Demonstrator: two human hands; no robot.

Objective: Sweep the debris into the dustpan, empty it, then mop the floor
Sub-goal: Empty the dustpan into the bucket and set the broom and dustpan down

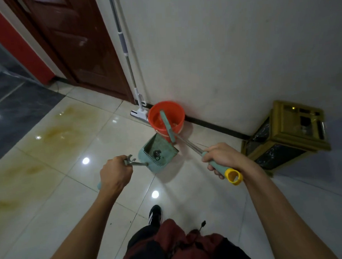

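Note:
My left hand [114,174] grips the metal handle of a teal dustpan [163,149], which hangs above the tiles with dark debris [157,154] lying inside it. My right hand [222,158] is closed around the teal grip of a broom [188,144] with a yellow end cap. The broom's teal head [167,125] reaches over the rim of an orange bucket [177,111] that stands against the wall just beyond the dustpan. A white flat mop [138,111] leans on the wall left of the bucket, its long grey pole [123,40] rising upward.
A gold-framed cabinet [285,135] stands by the wall at right. A dark brown door [76,45] is at the back left. The glossy cream tile floor [68,144] has yellowish stains at left. My black shoe [155,215] is below.

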